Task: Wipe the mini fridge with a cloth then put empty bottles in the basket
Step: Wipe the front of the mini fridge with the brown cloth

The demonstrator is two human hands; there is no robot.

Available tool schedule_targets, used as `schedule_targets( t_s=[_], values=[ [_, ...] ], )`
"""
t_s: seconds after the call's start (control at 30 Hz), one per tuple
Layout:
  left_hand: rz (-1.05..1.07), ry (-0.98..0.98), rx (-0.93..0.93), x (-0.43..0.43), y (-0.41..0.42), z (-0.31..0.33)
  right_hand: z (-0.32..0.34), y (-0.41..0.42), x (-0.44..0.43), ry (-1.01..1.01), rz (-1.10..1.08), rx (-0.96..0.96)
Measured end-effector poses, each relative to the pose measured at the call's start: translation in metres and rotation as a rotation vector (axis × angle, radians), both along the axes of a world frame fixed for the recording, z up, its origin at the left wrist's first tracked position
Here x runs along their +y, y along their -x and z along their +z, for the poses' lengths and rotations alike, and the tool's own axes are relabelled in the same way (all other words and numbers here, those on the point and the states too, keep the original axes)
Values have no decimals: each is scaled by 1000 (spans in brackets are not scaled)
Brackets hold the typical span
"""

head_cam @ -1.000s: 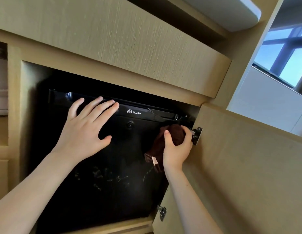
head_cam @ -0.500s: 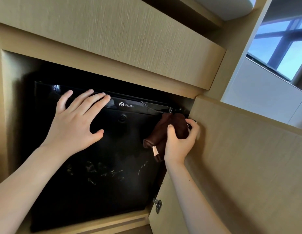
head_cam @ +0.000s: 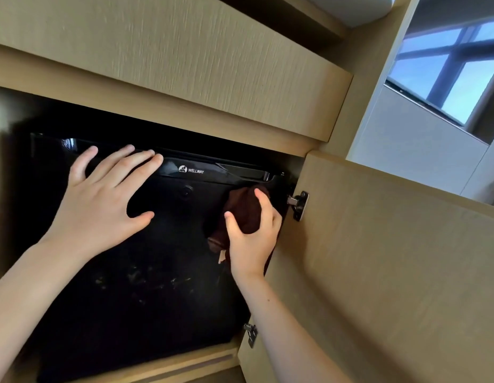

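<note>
A light wood cabinet (head_cam: 185, 67) fills most of the view, its open door (head_cam: 392, 272) swung out on the right. Set inside the cabinet recess is a black Wellway mini fridge (head_cam: 157, 272), its door shut and smudged with pale marks low on the front. The left hand (head_cam: 102, 205) lies flat on the fridge front, fingers straight and spread, fingertips reaching the top edge. The right hand (head_cam: 251, 239) grips a bunched dark brown cloth (head_cam: 244, 211) against the fridge's upper right corner, just left of the upper metal hinge (head_cam: 298, 203). A second hinge (head_cam: 250, 331) sits lower on the door.
</note>
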State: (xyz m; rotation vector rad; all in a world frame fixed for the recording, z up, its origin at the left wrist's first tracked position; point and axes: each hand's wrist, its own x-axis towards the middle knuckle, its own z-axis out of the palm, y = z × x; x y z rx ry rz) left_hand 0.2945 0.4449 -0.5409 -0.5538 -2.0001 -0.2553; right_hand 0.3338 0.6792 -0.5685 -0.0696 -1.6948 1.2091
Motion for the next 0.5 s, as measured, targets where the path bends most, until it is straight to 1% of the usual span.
schedule_targets(
  t_s=[0.07,0.1,0.2,0.3,0.43,0.5],
  values=[
    [11,17,0,-4,2,0,4,2,11,178,-41,20],
    [14,27,5,-5,2,0,5,3,16,233,-57,12],
    [-10,19,24,-4,1,-1,1,3,23,218,-87,-7],
    [-34,12,18,-3,-1,-2,-21,2,14,196,-100,-22],
    [-40,6,-20,-4,-2,1,-69,-12,7,269,-96,-203],
    [-46,-3,4,-3,-4,1,-65,-13,8,310,-85,-217]
  ],
)
